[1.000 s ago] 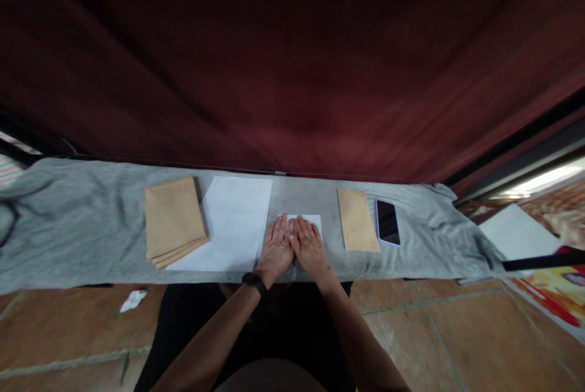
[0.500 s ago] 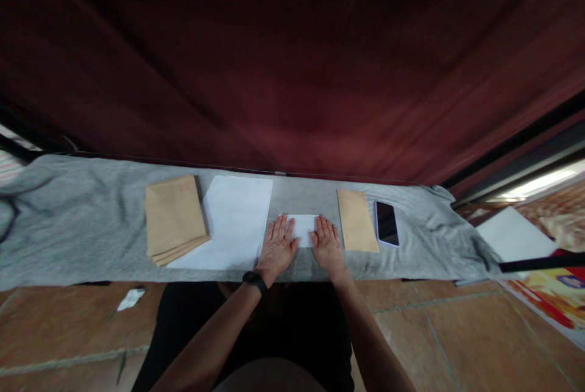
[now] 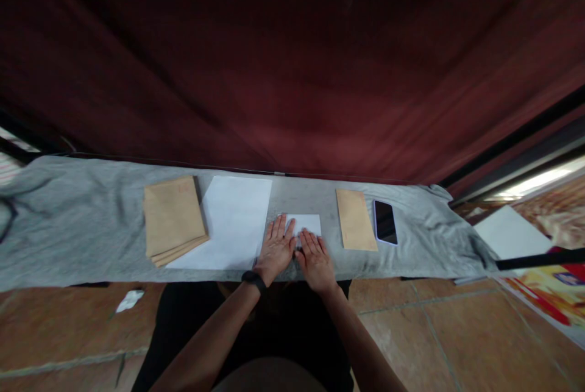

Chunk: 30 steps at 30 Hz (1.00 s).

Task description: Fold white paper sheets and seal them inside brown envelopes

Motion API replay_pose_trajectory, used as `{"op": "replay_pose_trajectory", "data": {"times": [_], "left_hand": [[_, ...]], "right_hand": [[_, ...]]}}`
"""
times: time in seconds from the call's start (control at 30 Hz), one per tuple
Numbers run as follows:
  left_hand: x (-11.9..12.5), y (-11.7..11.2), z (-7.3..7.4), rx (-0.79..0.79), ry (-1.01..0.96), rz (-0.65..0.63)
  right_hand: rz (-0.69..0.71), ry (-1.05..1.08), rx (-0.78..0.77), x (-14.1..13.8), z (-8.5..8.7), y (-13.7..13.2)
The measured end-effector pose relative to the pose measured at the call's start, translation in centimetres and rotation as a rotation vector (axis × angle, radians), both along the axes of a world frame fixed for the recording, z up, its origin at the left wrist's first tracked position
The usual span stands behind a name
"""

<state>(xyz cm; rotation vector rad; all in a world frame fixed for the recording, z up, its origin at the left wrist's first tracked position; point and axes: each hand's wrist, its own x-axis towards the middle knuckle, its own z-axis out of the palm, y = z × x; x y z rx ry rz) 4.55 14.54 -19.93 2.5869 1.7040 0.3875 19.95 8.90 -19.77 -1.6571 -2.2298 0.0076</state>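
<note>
A small white folded paper (image 3: pixel 307 222) lies flat on the grey cloth in front of me. My left hand (image 3: pixel 275 247) rests open over its left end, fingers pointing away from me, a black band on the wrist. On the paper's near edge lies my right hand (image 3: pixel 316 261), flat with its fingers stretched. Both hands cover parts of the paper. To the left are large white sheets (image 3: pixel 237 215), partly under a stack of brown envelopes (image 3: pixel 175 215). A single brown envelope (image 3: pixel 356 220) lies to the right of my hands.
A phone (image 3: pixel 386 222) with a dark screen lies right of the single envelope. Grey cloth (image 3: pixel 91 221) covers the long narrow surface, with a dark red panel (image 3: pixel 292 87) rising behind it. A white scrap (image 3: pixel 130 300) lies on the tiled floor.
My right hand has slid left and toward me, from the paper's right end to its near edge. My left hand stays in place on the paper.
</note>
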Motion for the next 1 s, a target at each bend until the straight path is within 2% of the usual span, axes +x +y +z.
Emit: {"op": "replay_pose_trajectory", "data": {"times": [0.3,0.43,0.5,0.63,0.73,1.0], "left_hand": [[0.2,-0.6,0.0,0.028,-0.058,0.074],[0.1,-1.8,-0.2,0.039,-0.08,0.1],[0.3,-2.8,-0.1,0.04,-0.076,0.052],[1.5,-4.8,0.5,0.016,-0.048,-0.126],[2.2,-5.5,0.7,0.011,-0.047,-0.173],[0.0,-5.6,0.4,0.055,-0.048,-0.06]], "right_hand": [[-0.076,-0.084,0.046,2.7,-0.4,-0.9],[-0.072,-0.089,0.058,3.2,-0.7,-1.2],[-0.071,-0.088,0.058,3.3,-0.8,-1.2],[-0.078,-0.098,0.043,3.3,-0.8,-1.1],[-0.074,-0.11,0.027,3.3,-0.8,-1.1],[-0.092,-0.077,0.044,3.2,-0.5,-1.2]]}}
